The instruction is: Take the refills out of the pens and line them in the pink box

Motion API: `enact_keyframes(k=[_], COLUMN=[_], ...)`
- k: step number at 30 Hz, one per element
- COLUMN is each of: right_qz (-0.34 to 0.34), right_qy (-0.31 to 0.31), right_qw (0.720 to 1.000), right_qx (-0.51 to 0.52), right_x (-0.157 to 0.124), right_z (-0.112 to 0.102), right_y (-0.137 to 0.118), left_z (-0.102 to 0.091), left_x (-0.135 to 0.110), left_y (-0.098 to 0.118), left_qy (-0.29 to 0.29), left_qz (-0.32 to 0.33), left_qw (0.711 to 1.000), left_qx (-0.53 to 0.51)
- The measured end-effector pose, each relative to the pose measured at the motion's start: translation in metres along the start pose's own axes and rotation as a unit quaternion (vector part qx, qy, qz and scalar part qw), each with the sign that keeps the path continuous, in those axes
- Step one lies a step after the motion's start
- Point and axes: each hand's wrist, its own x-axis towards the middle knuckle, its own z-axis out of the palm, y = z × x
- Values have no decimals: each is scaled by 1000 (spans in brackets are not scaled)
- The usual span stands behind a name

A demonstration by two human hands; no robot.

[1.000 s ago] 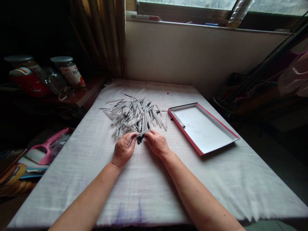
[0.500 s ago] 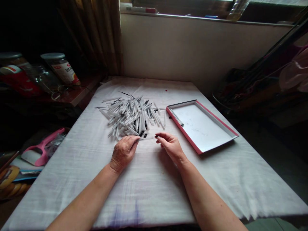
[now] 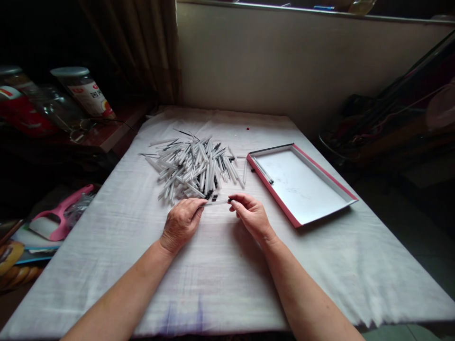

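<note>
My left hand (image 3: 181,225) is closed on one end of a thin translucent pen barrel (image 3: 216,203), which lies level above the cloth. At the barrel's right end, my right hand (image 3: 251,215) pinches a small black plug (image 3: 229,201) between thumb and fingertips. The plug appears to touch the barrel's end. Just beyond my hands is a loose pile of white, translucent barrels (image 3: 199,166), with dark thin refills mixed in. Several small black plugs (image 3: 214,197) lie at the pile's near edge.
To the right, a shallow red-edged box lid (image 3: 305,187) holds a few pens (image 3: 263,171) along its left wall. A white cloth (image 3: 220,284) covers the table. On a side surface at left stand jars (image 3: 87,94), with a pink-handled tool (image 3: 64,213) lower down.
The black plug and the barrel's end have come together; a small gap showed between them before. Both hands stay nearly in place, and the camera view has tilted slightly down.
</note>
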Motion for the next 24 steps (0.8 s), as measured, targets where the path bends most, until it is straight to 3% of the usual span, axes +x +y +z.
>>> enact_keyframes(k=[6,14,24], right_qz=[-19,-160,-151], right_qy=[-14,-16,-33], right_qw=[1000,969,932], right_qx=[-12,-188,-328], right_x=[-1,-5,-3], right_z=[0,-6,-10], right_y=[1,2,-1], left_z=[1,0,1], left_x=[0,-1,-3], left_y=[0,0,-1], left_qy=[-1,-22,-12], left_qz=[2,1,29], left_qw=[1000,1000,999], left_qx=[-1,16,-2])
